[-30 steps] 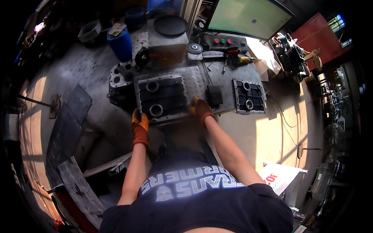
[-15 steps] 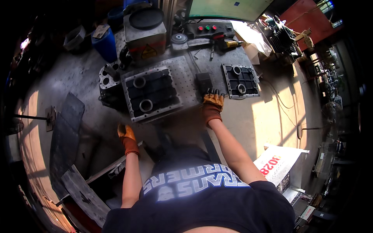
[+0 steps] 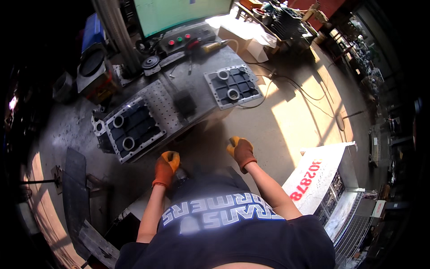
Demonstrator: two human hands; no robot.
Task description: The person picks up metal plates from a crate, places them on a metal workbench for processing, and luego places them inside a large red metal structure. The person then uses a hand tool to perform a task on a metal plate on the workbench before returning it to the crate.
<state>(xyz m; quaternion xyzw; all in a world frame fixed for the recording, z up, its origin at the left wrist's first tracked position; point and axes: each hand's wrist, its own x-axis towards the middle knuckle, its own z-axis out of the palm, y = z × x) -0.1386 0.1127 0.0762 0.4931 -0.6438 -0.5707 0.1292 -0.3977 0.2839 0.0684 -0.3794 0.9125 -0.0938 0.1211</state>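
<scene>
The workshop floor is partly lit by sun, and a grey metal counter stands before the person. On its left part, the 1st ribbed plate lies flat upon a perforated board, with its 2 rings upward, perhaps because it rests more steadily so. The 2nd ribbed plate lies at the right corner, well apart; a dark block is between them. The box with 3 buttons sits at the back, below the screen, probably to be reachable but not disturbing. The left hand is near the 1st plate; the right hand hangs above the floor. Both wear gloves, and each grip is curled with nothing visible inside; I cannot tell whether the fingers meet.
</scene>
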